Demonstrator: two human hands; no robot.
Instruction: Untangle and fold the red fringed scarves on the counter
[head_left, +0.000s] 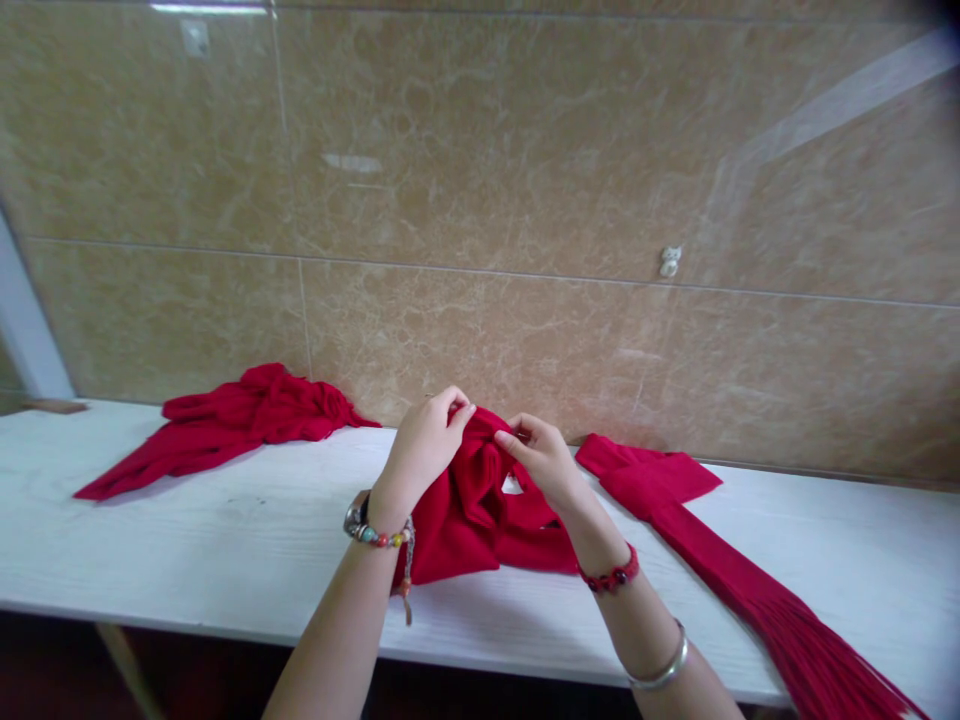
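A red cloth (472, 490) hangs bunched in the middle, its top edge lifted and its lower folds over the white table. My left hand (427, 440) pinches that edge between thumb and fingers. A little to the right, my right hand (544, 455) grips the same edge, thumb toward me. Loose folds droop between the two hands, and some of the cloth is hidden behind my wrists. To the right lies a folded red scarf (652, 485) with a long fringe running over the table's front edge.
A crumpled heap of red cloth (255, 415) lies at the left, against the wall. The white table (225, 550) runs along a brown marbled tile wall (480, 180). A small white cat-shaped figure (670, 261) is fixed to the wall at the right.
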